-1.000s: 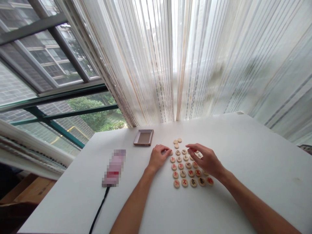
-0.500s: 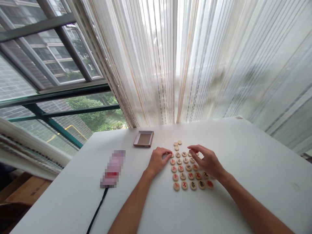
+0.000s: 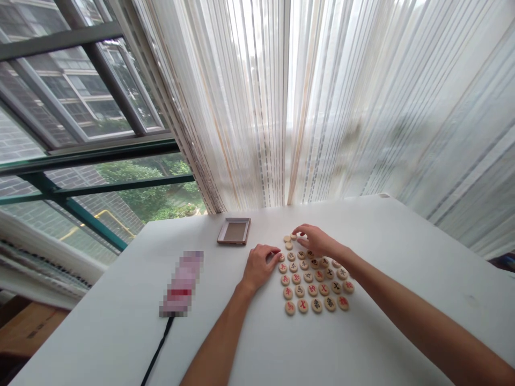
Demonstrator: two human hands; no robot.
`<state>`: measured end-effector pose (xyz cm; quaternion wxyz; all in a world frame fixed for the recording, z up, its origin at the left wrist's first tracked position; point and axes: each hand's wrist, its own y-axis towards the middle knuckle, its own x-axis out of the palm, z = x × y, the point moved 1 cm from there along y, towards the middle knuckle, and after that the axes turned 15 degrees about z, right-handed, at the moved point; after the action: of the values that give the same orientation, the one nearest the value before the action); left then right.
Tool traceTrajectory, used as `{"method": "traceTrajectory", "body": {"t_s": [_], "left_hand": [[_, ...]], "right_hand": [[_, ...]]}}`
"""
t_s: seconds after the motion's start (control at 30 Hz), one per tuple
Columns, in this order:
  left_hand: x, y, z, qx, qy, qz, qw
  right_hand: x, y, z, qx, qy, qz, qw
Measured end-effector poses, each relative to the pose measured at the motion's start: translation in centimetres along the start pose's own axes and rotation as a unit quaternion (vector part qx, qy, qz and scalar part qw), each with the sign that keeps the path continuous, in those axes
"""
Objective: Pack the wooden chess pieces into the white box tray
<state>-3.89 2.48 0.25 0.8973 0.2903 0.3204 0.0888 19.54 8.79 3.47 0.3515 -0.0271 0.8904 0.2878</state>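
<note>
1. Nearest on my feed is a black cable [image 3: 156, 351]. It runs up the white table [image 3: 402, 279] to a blurred-out pinkish object [image 3: 182, 283] on the left side.
2. Next is the grid of round wooden chess pieces [image 3: 313, 290]. They lie flat in tidy rows mid-table between the two forearms, with red and black characters facing up.
3. The left hand [image 3: 259, 265] sits on the table just left of the grid with its fingers loosely curled. The fingertips are right at the corner piece [image 3: 282, 257] of the far row. Honestly can't tell if it's pinching it or just touching.
4. The right hand [image 3: 317, 241] is stretched palm-down over the grid's far rows. Its fingertips are at the loose pieces [image 3: 288, 242] clustered just beyond the grid. The fingers are drawn close together, but I can't tell if anything's actually gripped.
5. A small brown tray [image 3: 234, 231] sits further left of that cluster, well apart from it.
6. At the back there's a striped sheer curtain [image 3: 322, 107], with a window [image 3: 80, 134] on the left.
</note>
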Motion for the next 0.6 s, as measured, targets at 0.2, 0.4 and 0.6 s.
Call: {"method": "traceTrajectory", "body": {"t_s": [0.2,0.4,0.6], "left_hand": [[0.0,0.1,0.1,0.002,-0.004,0.007,1.000],[0.0,0.1,0.2,-0.004,-0.009,0.027,1.000],[-0.8,-0.1,2.2,0.002,-0.035,0.075,0.997]], "right_hand": [[1.4,1.4,1.1,-0.008,-0.015,-0.029,0.999],[-0.1,0.7,0.8,0.036,0.029,-0.016,0.999],[-2.5,-2.4,-2.2,0.078,0.131,-0.032,0.988]]}}
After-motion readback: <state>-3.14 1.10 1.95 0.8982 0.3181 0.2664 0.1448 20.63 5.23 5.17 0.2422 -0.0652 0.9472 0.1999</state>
